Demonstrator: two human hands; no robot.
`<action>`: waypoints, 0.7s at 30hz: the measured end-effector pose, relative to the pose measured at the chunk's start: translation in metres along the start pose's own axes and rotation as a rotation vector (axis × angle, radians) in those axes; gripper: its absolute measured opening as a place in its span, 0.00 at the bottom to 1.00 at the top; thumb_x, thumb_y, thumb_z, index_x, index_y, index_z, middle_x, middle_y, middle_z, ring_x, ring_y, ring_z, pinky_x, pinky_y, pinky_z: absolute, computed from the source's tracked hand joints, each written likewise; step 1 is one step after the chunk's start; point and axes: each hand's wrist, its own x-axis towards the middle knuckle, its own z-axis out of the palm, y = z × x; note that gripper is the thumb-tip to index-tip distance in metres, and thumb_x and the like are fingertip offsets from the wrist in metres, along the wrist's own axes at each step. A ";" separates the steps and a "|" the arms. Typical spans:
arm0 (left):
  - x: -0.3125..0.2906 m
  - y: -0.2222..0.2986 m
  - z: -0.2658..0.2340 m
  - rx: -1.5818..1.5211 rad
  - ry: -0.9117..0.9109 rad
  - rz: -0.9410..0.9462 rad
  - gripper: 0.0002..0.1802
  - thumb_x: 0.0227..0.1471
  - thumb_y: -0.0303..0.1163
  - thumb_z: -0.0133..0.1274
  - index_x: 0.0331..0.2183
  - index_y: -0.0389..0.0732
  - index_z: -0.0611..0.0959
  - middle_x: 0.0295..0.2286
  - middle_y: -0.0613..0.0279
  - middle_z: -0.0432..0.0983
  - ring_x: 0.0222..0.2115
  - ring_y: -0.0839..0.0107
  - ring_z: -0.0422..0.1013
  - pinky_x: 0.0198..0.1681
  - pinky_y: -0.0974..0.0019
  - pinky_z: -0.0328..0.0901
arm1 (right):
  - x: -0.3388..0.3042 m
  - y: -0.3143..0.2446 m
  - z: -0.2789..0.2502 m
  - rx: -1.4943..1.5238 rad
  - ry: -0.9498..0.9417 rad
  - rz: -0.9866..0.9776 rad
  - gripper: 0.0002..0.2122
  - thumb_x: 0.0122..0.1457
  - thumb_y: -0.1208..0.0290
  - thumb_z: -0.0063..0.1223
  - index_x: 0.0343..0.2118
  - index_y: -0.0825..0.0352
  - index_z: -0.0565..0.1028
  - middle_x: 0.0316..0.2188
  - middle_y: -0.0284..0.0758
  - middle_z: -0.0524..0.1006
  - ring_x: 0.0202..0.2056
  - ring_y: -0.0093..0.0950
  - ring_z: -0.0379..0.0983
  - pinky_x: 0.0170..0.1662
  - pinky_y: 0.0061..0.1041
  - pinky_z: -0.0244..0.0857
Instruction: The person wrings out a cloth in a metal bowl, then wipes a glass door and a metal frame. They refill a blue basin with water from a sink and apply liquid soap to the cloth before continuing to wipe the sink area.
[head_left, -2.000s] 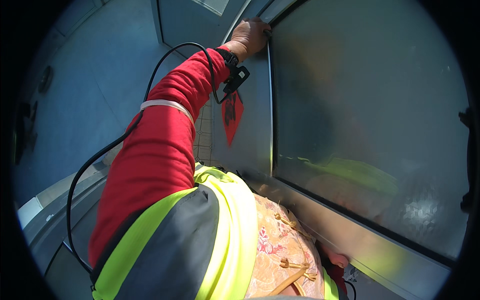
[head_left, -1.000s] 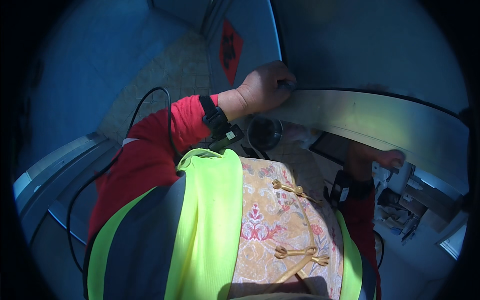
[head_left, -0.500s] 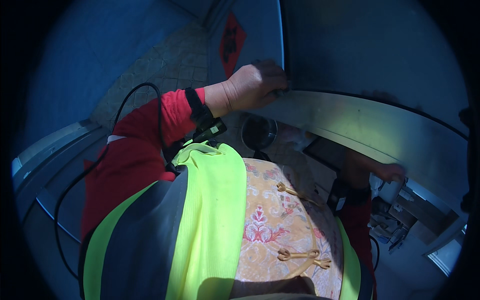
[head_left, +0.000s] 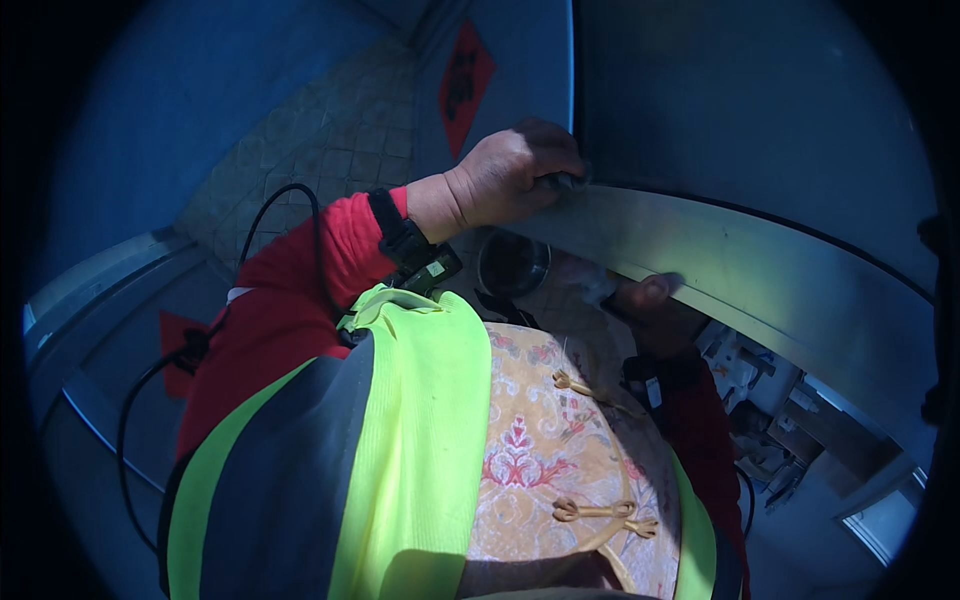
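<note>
Well, my left hand (head_left: pixel 500 180) is curled tight round a small grey bit (head_left: pixel 567 182) at the edge of the door (head_left: pixel 740 245), right in front of me. My right hand (head_left: pixel 655 312) is by the door's low edge, but I can't tell if it holds on. If the door swung fast, it could pinch my fingers. The black cord (head_left: pixel 290 187) loops by my left sleeve (head_left: pixel 355 235) and could snag.
</note>
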 end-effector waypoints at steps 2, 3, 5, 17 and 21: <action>0.006 0.004 -0.004 0.065 -0.085 0.047 0.20 0.34 0.24 0.58 0.36 0.46 0.82 0.36 0.61 0.75 0.40 0.59 0.71 0.42 0.60 0.70 | 0.011 -0.014 -0.001 0.438 -0.013 -0.032 0.21 0.63 0.53 0.34 0.40 0.69 0.72 0.29 0.39 0.72 0.27 0.32 0.70 0.32 0.33 0.69; 0.006 0.004 -0.009 0.101 -0.125 0.063 0.19 0.35 0.25 0.58 0.36 0.46 0.82 0.36 0.61 0.74 0.40 0.59 0.71 0.42 0.60 0.70 | 0.015 -0.017 -0.001 0.751 -0.089 0.070 0.20 0.63 0.54 0.35 0.39 0.68 0.72 0.29 0.38 0.72 0.27 0.31 0.70 0.32 0.33 0.69; 0.007 0.002 -0.021 0.143 -0.194 0.123 0.21 0.34 0.23 0.57 0.37 0.44 0.81 0.37 0.59 0.74 0.40 0.58 0.71 0.41 0.60 0.70 | 0.018 -0.020 -0.001 1.160 -0.289 0.215 0.19 0.63 0.55 0.34 0.35 0.67 0.72 0.29 0.37 0.72 0.27 0.30 0.70 0.30 0.32 0.69; 0.046 -0.004 -0.045 0.380 -0.418 0.266 0.15 0.37 0.23 0.56 0.34 0.44 0.83 0.34 0.61 0.74 0.38 0.63 0.72 0.38 0.63 0.72 | 0.020 -0.022 -0.008 0.822 -0.221 0.139 0.13 0.59 0.60 0.42 0.24 0.63 0.72 0.19 0.34 0.69 0.20 0.33 0.67 0.25 0.33 0.65; 0.026 -0.002 -0.040 0.148 -0.296 0.086 0.19 0.39 0.24 0.57 0.38 0.49 0.84 0.35 0.61 0.74 0.39 0.61 0.73 0.40 0.63 0.71 | 0.019 -0.034 0.001 0.960 -0.205 0.211 0.16 0.59 0.59 0.40 0.18 0.62 0.69 0.16 0.34 0.67 0.19 0.32 0.66 0.24 0.33 0.65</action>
